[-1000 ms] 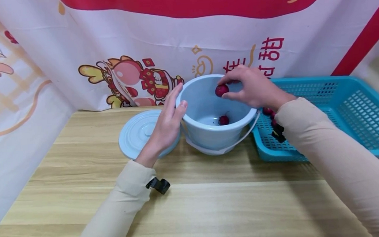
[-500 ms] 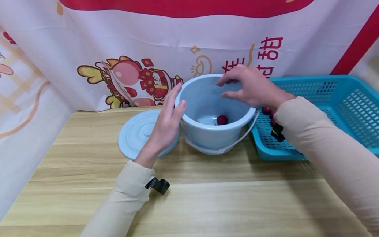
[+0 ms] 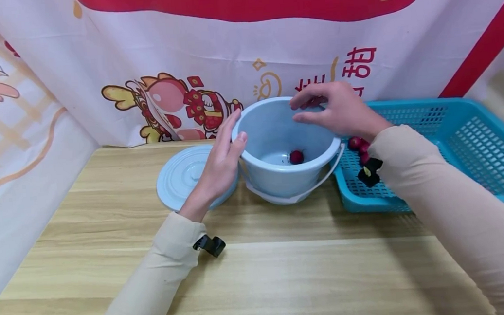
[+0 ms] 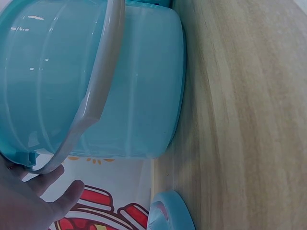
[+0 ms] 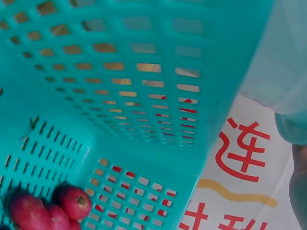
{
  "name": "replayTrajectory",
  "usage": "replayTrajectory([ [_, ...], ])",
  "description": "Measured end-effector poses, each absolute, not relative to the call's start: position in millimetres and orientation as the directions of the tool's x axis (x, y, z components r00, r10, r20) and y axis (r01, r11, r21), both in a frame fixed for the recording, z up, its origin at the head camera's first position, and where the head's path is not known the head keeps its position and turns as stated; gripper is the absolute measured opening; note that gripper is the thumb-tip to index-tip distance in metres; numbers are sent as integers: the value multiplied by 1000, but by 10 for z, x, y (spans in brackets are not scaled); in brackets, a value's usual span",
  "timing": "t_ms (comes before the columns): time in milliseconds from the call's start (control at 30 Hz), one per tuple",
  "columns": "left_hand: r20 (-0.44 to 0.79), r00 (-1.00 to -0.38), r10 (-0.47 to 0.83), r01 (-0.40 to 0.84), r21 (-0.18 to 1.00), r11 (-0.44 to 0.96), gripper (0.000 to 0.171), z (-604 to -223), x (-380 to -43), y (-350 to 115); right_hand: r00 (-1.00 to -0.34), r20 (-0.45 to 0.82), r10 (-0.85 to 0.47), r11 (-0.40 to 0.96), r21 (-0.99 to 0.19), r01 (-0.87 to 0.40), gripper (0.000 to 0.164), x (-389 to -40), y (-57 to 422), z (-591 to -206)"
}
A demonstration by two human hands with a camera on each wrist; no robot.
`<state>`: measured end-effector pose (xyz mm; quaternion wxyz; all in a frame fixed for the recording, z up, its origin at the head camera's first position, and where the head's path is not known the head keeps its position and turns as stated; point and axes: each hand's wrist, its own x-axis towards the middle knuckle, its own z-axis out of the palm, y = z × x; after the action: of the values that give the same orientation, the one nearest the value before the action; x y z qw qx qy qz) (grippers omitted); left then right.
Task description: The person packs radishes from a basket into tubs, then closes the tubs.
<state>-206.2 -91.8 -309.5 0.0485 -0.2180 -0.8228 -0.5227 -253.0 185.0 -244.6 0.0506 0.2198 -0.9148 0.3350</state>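
A light blue bucket (image 3: 279,177) stands upright, its white handle (image 4: 103,67) hanging down the front. My left hand (image 3: 221,162) rests with nearly straight fingers against the bucket's left rim; in the left wrist view these fingers (image 4: 67,199) are beside the handle's end. Over the right rim is my right hand (image 3: 334,108), thumb and fingers apart, nothing visible between them. One round red radish (image 3: 296,157) lies on the bucket's bottom; the near wall hides part of the inside. Several more radishes (image 5: 29,211) lie in the teal basket (image 5: 144,153).
The blue lid (image 3: 181,179) lies on the wooden table (image 3: 243,285) left of the bucket, partly behind my left forearm. The basket's near rim (image 3: 360,204) stands close to the bucket's right side. A printed cloth (image 3: 182,45) hangs behind.
A second ago my right hand pinched a radish above the bucket; it has let go, and the fingers have parted and shifted slightly. My left hand stays at the rim.
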Motion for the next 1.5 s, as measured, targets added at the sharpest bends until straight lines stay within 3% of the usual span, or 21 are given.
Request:
replayTrajectory([
  [200,263,-912,314,374,849,374,58,-2829,-1857,-878,-919,269,-289,595,-702,-392,45,-2519,1983,-2383],
  [633,259,-913,314,372,846,383,59,-2886,-1900,-907,-969,207,-137,563,-788,-248,54,-2496,2496,-2426],
  [867,251,-915,317,364,851,377,59,-2877,-1886,-907,-984,135,-118,621,-763,-179,57,-2498,2802,-2544],
  [1200,255,-912,321,365,860,355,58,-2877,-1884,-892,-993,-101,-55,691,-722,35,68,-2541,3295,-2651],
  [1500,266,-909,320,375,857,353,58,-2874,-1880,-897,-966,-237,-101,755,-651,81,73,-2545,3653,-2801],
])
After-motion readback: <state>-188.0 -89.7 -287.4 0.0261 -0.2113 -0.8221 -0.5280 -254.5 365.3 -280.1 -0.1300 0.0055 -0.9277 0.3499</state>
